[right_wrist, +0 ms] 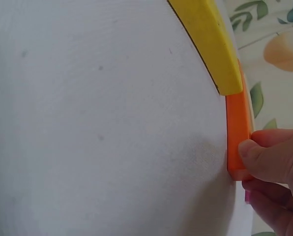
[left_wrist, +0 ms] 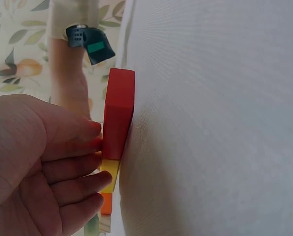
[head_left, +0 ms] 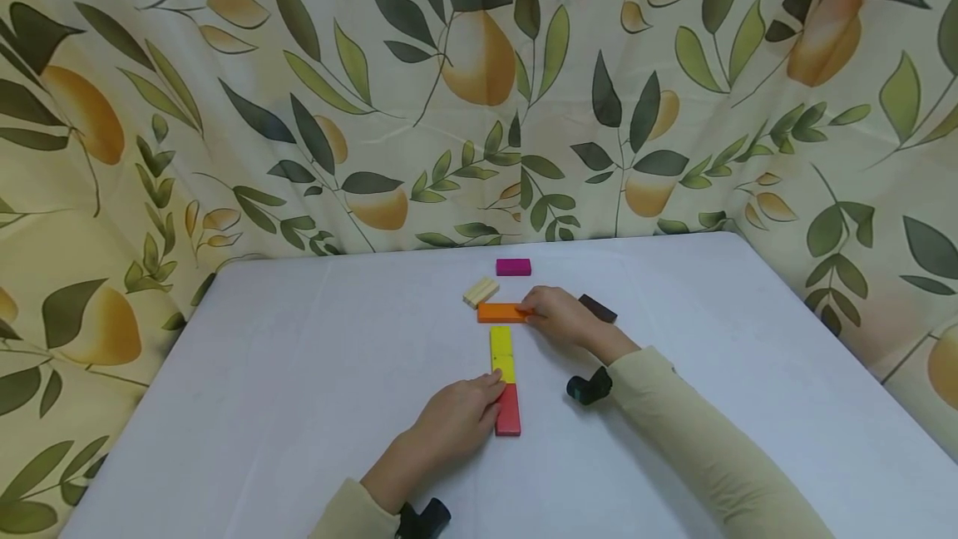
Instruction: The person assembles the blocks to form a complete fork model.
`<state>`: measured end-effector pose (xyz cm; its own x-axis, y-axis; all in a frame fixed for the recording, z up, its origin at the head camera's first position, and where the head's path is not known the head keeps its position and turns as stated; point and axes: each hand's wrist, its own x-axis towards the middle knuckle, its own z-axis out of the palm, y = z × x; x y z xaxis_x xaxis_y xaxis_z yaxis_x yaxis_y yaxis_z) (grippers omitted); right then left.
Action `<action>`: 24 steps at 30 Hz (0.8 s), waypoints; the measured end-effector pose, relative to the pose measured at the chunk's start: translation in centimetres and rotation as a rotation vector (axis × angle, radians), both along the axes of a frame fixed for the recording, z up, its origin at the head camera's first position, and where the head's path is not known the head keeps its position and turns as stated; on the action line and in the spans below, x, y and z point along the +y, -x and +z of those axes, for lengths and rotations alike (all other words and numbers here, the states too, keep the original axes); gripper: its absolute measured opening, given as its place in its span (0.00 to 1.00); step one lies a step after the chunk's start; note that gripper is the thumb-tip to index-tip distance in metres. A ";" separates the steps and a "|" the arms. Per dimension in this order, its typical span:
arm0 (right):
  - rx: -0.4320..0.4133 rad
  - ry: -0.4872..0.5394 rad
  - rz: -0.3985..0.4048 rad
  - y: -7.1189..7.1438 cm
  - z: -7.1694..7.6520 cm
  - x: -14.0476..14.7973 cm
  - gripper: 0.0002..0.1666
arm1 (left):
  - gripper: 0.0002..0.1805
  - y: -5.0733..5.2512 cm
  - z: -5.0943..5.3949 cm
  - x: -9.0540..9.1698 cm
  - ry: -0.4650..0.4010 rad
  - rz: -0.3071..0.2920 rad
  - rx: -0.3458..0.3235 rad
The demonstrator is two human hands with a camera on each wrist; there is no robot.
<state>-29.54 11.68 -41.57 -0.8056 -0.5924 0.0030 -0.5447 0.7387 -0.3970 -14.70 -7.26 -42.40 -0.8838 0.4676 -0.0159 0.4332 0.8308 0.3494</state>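
Centrally in frame, the right hand (head_left: pixel 560 316) pinches the orange block (head_left: pixel 498 314), apparently for alignment; at lower centre, the left hand (head_left: pixel 461 417), fingers relaxed, touches the red block (head_left: pixel 509 411), presumably steadying it.

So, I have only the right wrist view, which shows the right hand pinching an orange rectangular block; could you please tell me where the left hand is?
Observer: The left hand reaches from the left to the near end of the yellow rectangular strip.
Operator: Thank you; does anything join on at that near end, beyond my frame?
Observer: Yes, a red rectangular block lies there, end to end with the strip.
Operator: And is there anything just to the right of the right hand?
Observer: Yes, a dark rectangular block lies just right of the right hand, partly hidden by it in the head view.
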 end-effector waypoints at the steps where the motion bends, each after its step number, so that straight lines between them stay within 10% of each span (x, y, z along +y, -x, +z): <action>1: 0.001 -0.001 0.000 0.0 0.0 0.0 0.15 | 0.22 0.0 0.0 0.0 0.002 -0.002 -0.002; 24: 0.015 0.012 0.035 -0.3 -0.3 -0.4 0.16 | 0.22 0.1 0.0 0.0 -0.002 0.000 -0.005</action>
<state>-29.21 11.30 -41.82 -0.7843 -0.6200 0.0218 -0.5759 0.7145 -0.3973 -14.76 -7.23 -42.36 -0.8836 0.4679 -0.0192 0.4319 0.8300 0.3530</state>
